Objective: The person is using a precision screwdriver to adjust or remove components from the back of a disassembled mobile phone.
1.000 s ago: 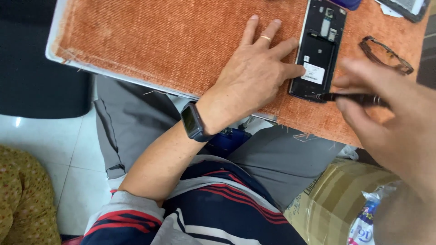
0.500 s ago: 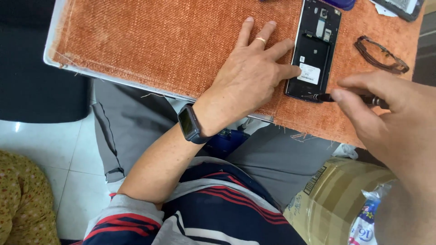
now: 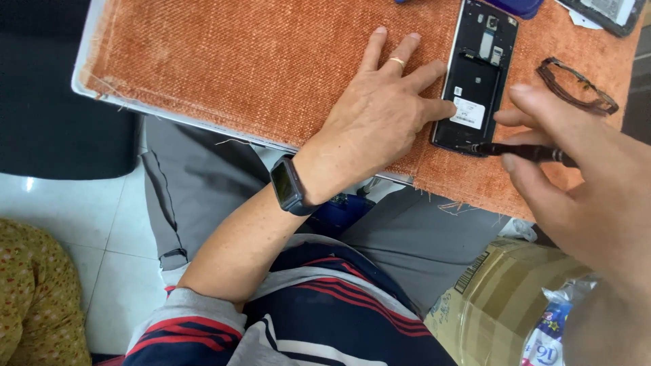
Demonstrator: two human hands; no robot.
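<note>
Work surface: board covered in coarse orange woven cloth [image 3: 237, 68], resting across the person's lap; frayed threads along its near edge.
Device: black rectangular phone with its back cover off [image 3: 477, 78], lying flat near the board's near right edge, long side running away from the person; a white label shows on its lower half.
Left hand [image 3: 380, 115]: laid flat on the cloth, fingers spread apart, forefinger tip touching the phone's left edge; gold ring on one finger, dark square watch on the wrist.
Right hand [image 3: 576, 183]: fingers pinched together on a slim black screwdriver [image 3: 522, 152], its tip at the phone's near end.
Other items: brown-framed spectacles [image 3: 578, 87] on the cloth right of the phone; dark blue object [image 3: 515, 7] at the far edge, partly cut off.
</note>
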